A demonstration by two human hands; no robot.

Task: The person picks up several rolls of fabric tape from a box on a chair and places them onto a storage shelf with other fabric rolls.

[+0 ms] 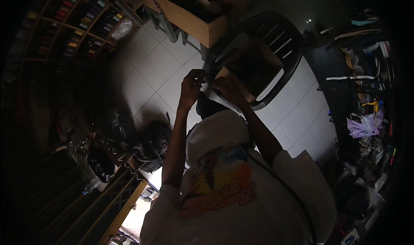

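My left hand (pixel 192 88) is raised in front of me, its fingers curled toward the thumb with a small gap showing between them. Close to its right, my right hand (pixel 227 89) has its fingers bunched together in shadow. Whatever lies in either hand, if anything, is too dark and small to make out. Just beyond my right hand, an open cardboard box (pixel 271 60) rests on the seat of a black slatted plastic chair (pixel 294 29). The inside of that box is dark.
A larger cardboard box (pixel 189 25) stands on a grey stool (pixel 166 25) at the far side. Racks of coloured thread spools (pixel 73 40) fill the upper left. A black bag (pixel 153 143) sits at left on white floor tiles (pixel 155 68). Cluttered shelves hold a purple plastic bag (pixel 365 125) at right.
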